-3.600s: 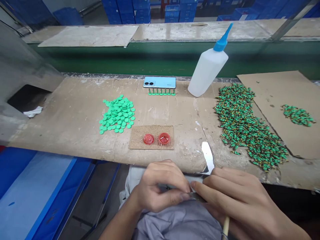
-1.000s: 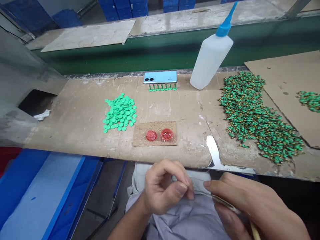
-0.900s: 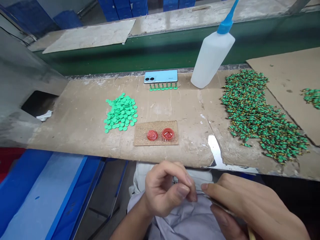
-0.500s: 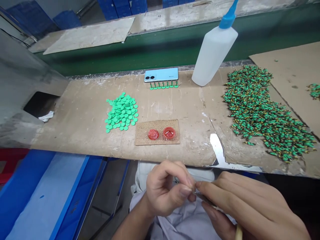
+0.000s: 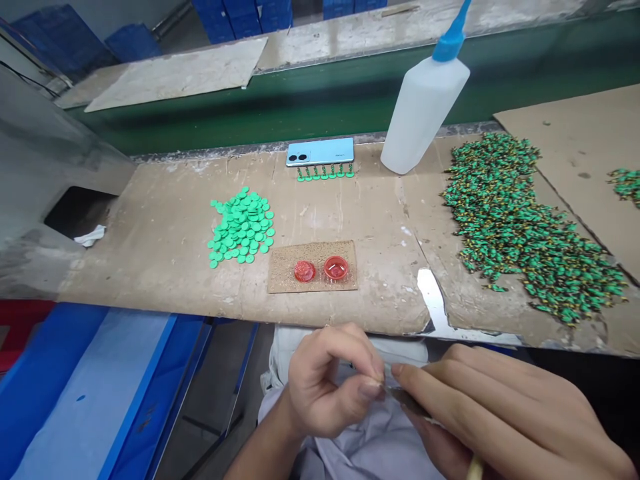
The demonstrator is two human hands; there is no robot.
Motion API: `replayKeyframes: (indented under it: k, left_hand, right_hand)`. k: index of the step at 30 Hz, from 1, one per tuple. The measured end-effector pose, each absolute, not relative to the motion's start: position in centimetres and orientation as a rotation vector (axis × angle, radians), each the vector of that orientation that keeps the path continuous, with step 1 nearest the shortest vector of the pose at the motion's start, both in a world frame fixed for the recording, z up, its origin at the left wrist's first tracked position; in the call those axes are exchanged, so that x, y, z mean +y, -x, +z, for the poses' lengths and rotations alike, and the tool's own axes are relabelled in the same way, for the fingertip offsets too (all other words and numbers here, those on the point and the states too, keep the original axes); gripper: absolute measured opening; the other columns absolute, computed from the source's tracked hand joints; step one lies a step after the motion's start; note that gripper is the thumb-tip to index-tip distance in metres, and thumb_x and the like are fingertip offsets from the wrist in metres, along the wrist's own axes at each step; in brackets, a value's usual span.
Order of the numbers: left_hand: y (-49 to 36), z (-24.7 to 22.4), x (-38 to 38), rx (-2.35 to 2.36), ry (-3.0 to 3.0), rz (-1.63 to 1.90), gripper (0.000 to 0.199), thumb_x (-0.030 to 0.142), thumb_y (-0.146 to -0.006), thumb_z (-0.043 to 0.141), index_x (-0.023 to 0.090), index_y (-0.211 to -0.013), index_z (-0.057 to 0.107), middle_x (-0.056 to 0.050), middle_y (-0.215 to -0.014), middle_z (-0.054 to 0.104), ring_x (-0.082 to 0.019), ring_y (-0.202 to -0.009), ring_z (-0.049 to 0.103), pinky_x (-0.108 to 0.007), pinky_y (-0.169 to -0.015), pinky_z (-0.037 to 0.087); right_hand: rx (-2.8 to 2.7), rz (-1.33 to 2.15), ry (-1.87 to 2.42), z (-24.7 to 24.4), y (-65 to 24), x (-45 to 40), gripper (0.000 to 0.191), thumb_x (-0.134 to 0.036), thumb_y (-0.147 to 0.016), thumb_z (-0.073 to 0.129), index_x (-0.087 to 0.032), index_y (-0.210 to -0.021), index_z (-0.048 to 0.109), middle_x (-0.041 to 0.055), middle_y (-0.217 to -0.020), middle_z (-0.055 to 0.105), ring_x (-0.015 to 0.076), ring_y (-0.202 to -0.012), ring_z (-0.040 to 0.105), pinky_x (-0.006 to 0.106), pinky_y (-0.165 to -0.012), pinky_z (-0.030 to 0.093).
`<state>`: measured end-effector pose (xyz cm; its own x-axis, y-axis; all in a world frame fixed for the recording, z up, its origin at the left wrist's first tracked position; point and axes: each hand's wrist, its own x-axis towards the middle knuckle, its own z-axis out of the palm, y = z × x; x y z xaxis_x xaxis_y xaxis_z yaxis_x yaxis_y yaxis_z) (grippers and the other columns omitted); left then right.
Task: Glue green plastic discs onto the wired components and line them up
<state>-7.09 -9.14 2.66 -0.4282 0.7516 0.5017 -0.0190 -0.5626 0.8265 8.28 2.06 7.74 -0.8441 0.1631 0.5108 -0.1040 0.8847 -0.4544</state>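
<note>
My left hand is closed in a pinch over my lap; whatever its fingertips hold is too small and hidden to make out. Close beside it, my right hand grips a thin, flat metal tool, its tip at the left fingertips. A pale wooden stick also shows under the right hand. Ahead on the bench, a small brown board bears two red cups, the left cup and the right cup.
Green discs lie heaped at left. Several small figures on green bases stand against a light blue phone. Behind stands a white bottle with a blue nozzle. A large pile of green-and-black pieces covers the right side.
My hands stay in nearly the same place, with the right fingers and metal tool drawn slightly away from the left fingertips. The view has shifted a little.
</note>
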Motion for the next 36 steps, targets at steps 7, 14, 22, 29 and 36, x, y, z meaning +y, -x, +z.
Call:
replayKeyframes:
  k: [7,14,22,29,36]
  left_hand:
    - [7.13,2.96,-9.14,1.116,-1.304,2.043,0.007,0.025,-0.1,0.061,0.017,-0.1,0.061,0.001,-0.072,0.057,-0.009,-0.061,0.057,-0.022,-0.063,0.049]
    - [7.17,2.91,-9.08,1.085,-1.301,2.059,0.006,0.021,-0.099,0.062,0.016,-0.1,0.061,0.001,-0.073,0.058,-0.009,-0.063,0.057,-0.022,-0.066,0.049]
    - [6.77,3.17,-8.96,1.114,-1.229,2.096,0.009,0.025,-0.099,0.063,0.017,-0.096,0.062,0.002,-0.072,0.058,-0.008,-0.06,0.056,-0.021,-0.064,0.049]
    - [6.56,2.85,-8.99,1.037,-1.182,2.108,0.006,0.022,-0.1,0.062,0.017,-0.099,0.06,0.003,-0.071,0.056,-0.006,-0.057,0.057,-0.02,-0.063,0.049]
    - [6.74,2.44,-8.88,1.007,-1.198,2.103,0.005,0.021,-0.1,0.062,0.016,-0.1,0.061,0.001,-0.074,0.058,-0.007,-0.06,0.058,-0.021,-0.064,0.05]
  right_hand:
    - [-2.471,0.508,0.08,7.79,-8.22,1.93,0.022,-0.006,-0.101,0.053,-0.009,-0.117,0.068,0.0025,-0.079,0.069,0.014,-0.068,0.063,0.03,-0.066,0.05]
    - [-2.479,0.419,0.079,8.19,-7.87,1.97,0.019,-0.01,-0.105,0.05,-0.008,-0.111,0.068,0.0022,-0.078,0.069,0.0134,-0.069,0.063,0.031,-0.067,0.048]
    - [-2.501,0.427,0.058,8.49,-7.88,1.96,0.022,-0.013,-0.106,0.047,-0.008,-0.115,0.067,0.0038,-0.079,0.069,0.0156,-0.068,0.064,0.032,-0.063,0.05]
    - [-2.473,0.579,0.082,7.63,-8.14,2.01,0.024,-0.003,-0.098,0.053,-0.007,-0.116,0.066,0.0048,-0.081,0.071,0.0157,-0.068,0.064,0.031,-0.063,0.051]
    - [-2.472,0.652,0.034,7.79,-7.67,2.05,0.023,-0.002,-0.094,0.055,-0.008,-0.114,0.065,0.0016,-0.075,0.065,0.0126,-0.061,0.056,0.029,-0.056,0.046]
